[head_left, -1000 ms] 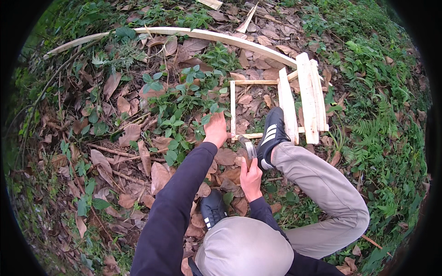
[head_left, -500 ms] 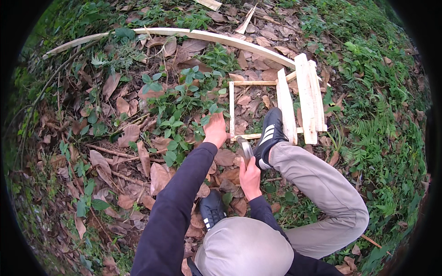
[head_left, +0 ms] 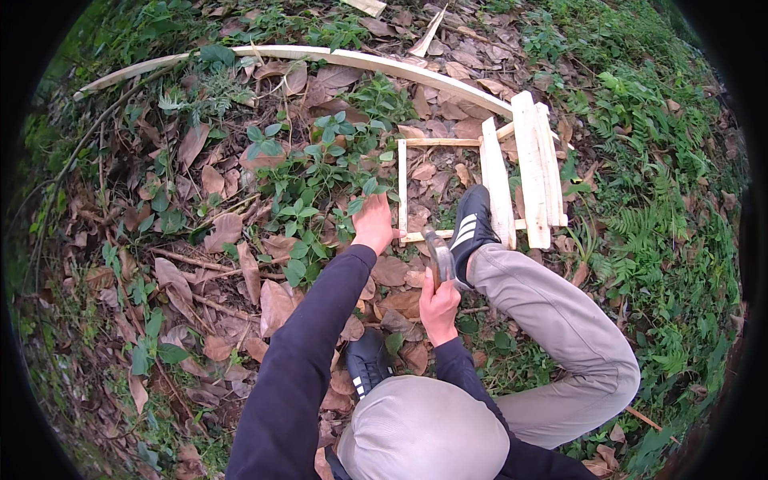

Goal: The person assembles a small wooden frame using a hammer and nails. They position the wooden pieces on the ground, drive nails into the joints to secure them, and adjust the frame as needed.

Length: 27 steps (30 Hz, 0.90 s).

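Note:
A pale wooden frame [head_left: 402,188] of thin strips lies on the leaf litter. My left hand [head_left: 374,223] is at its near left corner, thumb against the corner and fingers partly hidden by leaves along the outer side. In my right hand [head_left: 439,310] is a hammer [head_left: 440,254], gripped by its handle. Its metal head hangs just right of that corner, beside my right shoe [head_left: 474,228]. That shoe rests over the frame's near strip. Across the frame's right part lie a tapered board [head_left: 496,184] and several rough boards [head_left: 531,172].
A long pale wooden strip [head_left: 344,58] stretches across the far side, behind the frame. Wood offcuts [head_left: 430,34] lie beyond it. Low green plants [head_left: 308,184] and dry brown leaves [head_left: 276,308] surround the frame. My left shoe [head_left: 368,362] stands nearer to me.
The hammer has shifted slightly right and turned in my right hand, its head now showing more side-on. My left hand and the frame stay in place.

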Available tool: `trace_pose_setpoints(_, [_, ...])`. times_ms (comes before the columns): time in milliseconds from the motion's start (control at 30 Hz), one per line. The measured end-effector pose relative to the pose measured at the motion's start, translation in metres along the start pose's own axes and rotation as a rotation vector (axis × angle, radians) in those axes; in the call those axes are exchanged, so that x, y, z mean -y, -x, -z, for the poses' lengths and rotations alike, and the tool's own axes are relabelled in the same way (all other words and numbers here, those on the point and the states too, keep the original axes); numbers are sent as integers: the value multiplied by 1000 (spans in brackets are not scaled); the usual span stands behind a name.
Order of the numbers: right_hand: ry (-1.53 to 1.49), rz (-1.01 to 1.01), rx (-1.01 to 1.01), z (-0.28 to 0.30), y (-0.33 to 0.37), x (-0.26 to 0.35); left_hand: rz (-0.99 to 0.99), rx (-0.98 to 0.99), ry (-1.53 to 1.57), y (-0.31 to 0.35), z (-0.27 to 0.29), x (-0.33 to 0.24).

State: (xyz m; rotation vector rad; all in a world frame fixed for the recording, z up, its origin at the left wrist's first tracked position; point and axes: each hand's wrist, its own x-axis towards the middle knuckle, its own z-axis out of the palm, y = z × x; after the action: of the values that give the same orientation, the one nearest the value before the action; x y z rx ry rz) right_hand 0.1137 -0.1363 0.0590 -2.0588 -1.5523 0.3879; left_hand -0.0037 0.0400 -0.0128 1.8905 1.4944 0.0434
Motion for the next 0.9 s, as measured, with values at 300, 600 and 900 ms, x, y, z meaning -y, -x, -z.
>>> trace_pose_setpoints(300, [-148, -56, -185, 83, -47, 53, -44, -50, -25, -3, -5, -8])
trace_pose_setpoints(600, [50, 6, -293, 388, -94, 124, -79, -146, -100, 0, 1, 4])
trace_pose_setpoints(900, [286, -13, -66, 397, -176, 20, -131, -69, -99, -1, 11, -21])
